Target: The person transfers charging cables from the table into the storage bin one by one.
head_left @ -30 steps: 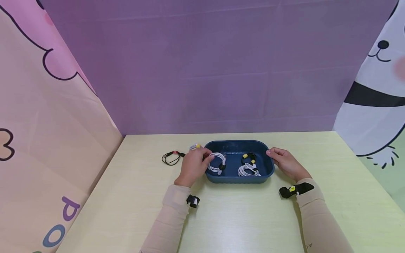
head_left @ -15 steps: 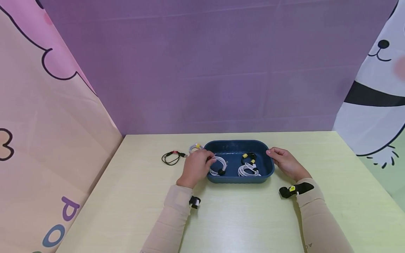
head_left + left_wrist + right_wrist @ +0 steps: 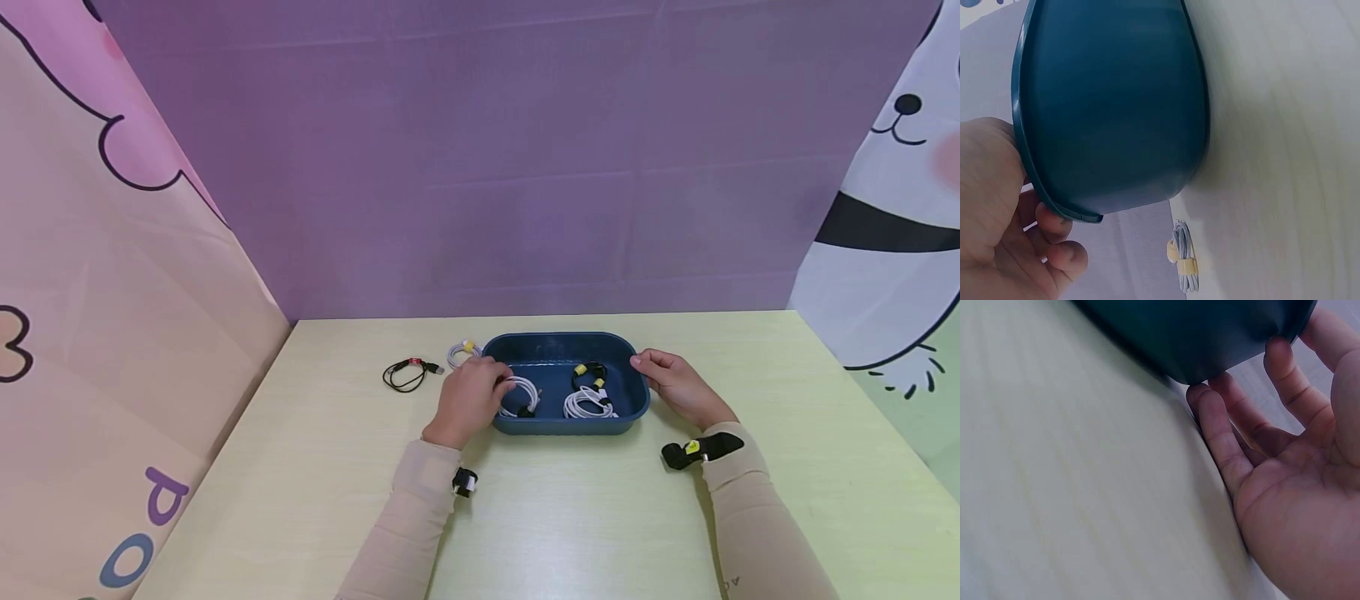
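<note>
A dark blue plastic bin [image 3: 558, 427] stands on the table. My left hand [image 3: 471, 400] reaches over its left rim, thumb and fingertips at a coiled white cable [image 3: 530, 388] with a black tie; the thumb and index appear to pinch the coil. In the left wrist view, the bin's wall [image 3: 1116, 106] hides those fingertips, while other fingers [image 3: 1063, 256] curl outside the rim. My right hand [image 3: 682, 387] grips the bin's right rim, thumb on top and fingertips [image 3: 1280, 353] against the outer wall. Inside lie another white cable coil [image 3: 588, 406] and a black cable with yellow ends [image 3: 592, 373].
Left of the bin, a black USB cable [image 3: 405, 377] with a red tie lies on the table [image 3: 315, 433]. A pale coiled cable [image 3: 459, 352] with a yellow tie sits close to the bin's back left corner. A purple cloth [image 3: 525, 167] hangs behind.
My left hand has moved slightly right and the white coil has come lower into the bin's left end. My right hand has stayed at the right rim.
</note>
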`<state>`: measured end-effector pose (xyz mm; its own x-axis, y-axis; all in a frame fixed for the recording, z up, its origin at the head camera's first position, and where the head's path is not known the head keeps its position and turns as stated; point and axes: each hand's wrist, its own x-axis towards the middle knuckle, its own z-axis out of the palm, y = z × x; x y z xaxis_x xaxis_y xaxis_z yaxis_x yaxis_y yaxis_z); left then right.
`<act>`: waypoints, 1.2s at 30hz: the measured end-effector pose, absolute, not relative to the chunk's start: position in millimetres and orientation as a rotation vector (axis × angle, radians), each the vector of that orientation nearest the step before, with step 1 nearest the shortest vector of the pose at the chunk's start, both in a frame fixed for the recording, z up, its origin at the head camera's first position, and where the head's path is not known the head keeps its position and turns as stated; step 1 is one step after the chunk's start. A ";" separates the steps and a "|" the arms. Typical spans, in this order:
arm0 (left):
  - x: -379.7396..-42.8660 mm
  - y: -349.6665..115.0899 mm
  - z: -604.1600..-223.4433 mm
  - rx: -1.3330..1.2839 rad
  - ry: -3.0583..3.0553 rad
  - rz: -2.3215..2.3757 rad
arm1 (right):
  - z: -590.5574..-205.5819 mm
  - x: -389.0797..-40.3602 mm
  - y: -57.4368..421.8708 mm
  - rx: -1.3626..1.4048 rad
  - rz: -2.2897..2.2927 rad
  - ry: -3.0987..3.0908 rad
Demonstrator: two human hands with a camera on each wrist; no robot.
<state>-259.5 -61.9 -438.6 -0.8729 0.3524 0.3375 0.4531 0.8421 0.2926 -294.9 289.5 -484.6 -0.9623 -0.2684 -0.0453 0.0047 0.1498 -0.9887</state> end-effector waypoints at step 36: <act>-254.9 -55.1 -438.8 -0.510 -2.993 -0.452 | -486.2 -296.1 289.9 -0.232 -1.865 2.247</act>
<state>-254.9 -55.1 -438.8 -0.9422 0.3131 0.1194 0.3344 0.9014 0.2749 -296.1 289.9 -486.2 -0.9652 -0.2540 -0.0618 0.0139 0.1859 -0.9825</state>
